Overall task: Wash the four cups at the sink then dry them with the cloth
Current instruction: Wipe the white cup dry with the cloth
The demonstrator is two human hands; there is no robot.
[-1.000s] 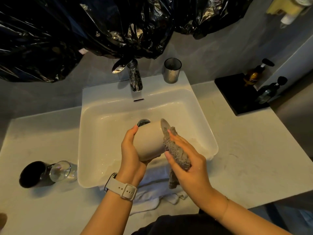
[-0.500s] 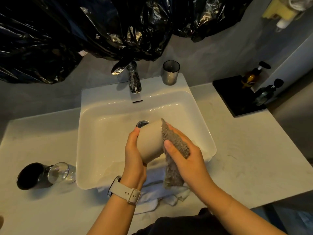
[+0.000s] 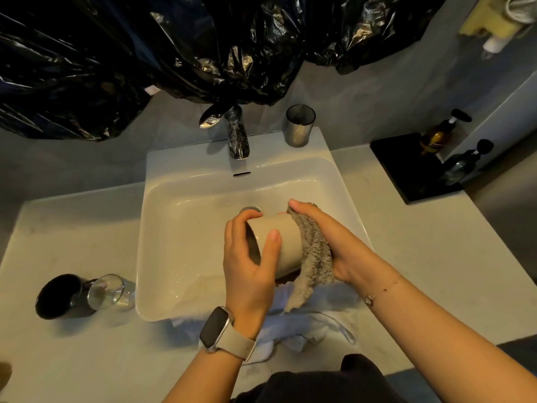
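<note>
- A pale stone-look counter [image 3: 436, 257] fills the lower frame, with a white rectangular sink [image 3: 186, 228] set into its centre and a grey wall behind.
- Crumpled black plastic sheeting [image 3: 145, 53] hangs across the top of the frame, just above the chrome tap [image 3: 236, 135].
- No writing or brand can be read; a small pale tag on the plastic is too blurred.
- Centre frame, over the basin, the left hand [image 3: 250, 266] grips a beige cup [image 3: 279, 242] lying on its side, thumb across its wall.
- The right hand [image 3: 328, 239] presses a grey cloth [image 3: 313, 257] around the cup's right end, fingers curled over it.
- A metal cup [image 3: 300, 125] stands on the sink ledge right of the tap.
- Lower left, a black cup [image 3: 56, 295] and a clear glass [image 3: 109, 292] lie touching on the counter beside the sink.
- A white towel [image 3: 305, 321] drapes over the sink's near edge.
- Upper right, two pump bottles [image 3: 436, 135] stand on a black tray [image 3: 406, 170]; open counter lies between tray and sink.
</note>
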